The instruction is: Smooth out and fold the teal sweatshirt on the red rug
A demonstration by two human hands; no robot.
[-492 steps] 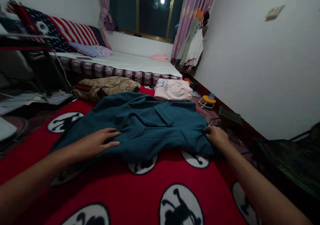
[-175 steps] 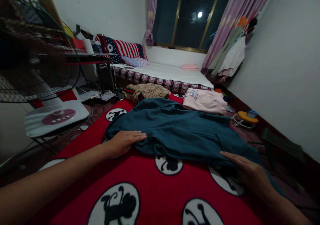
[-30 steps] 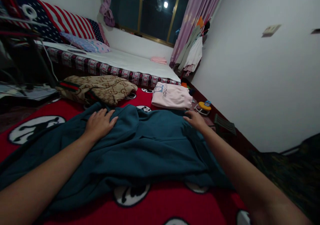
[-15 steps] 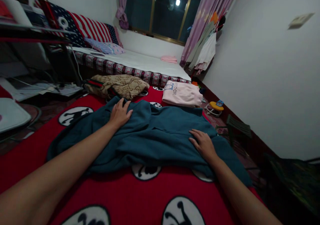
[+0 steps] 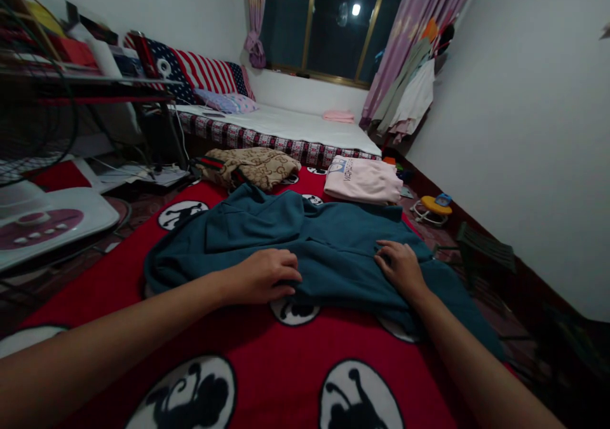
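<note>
Red blanket (image 5: 267, 378) with black-and-white roundels fills the lower frame; teal garment (image 5: 305, 245) lies rumpled mid-frame on it. Left hand (image 5: 262, 275) curls its fingers over the near hem, right hand (image 5: 400, 267) rests on the cloth, fingers bent, loosely together. Mattress (image 5: 286, 124) and dark window (image 5: 333, 22) at top, fan base (image 5: 42, 222) left.

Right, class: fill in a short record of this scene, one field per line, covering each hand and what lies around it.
Left hand: left hand curled on the near edge of the teal garment
Right hand: right hand flat on the same garment
Surface: red blanket with white roundels
Behind: folded pink top, brown patterned garment
Far left: fan base
</note>
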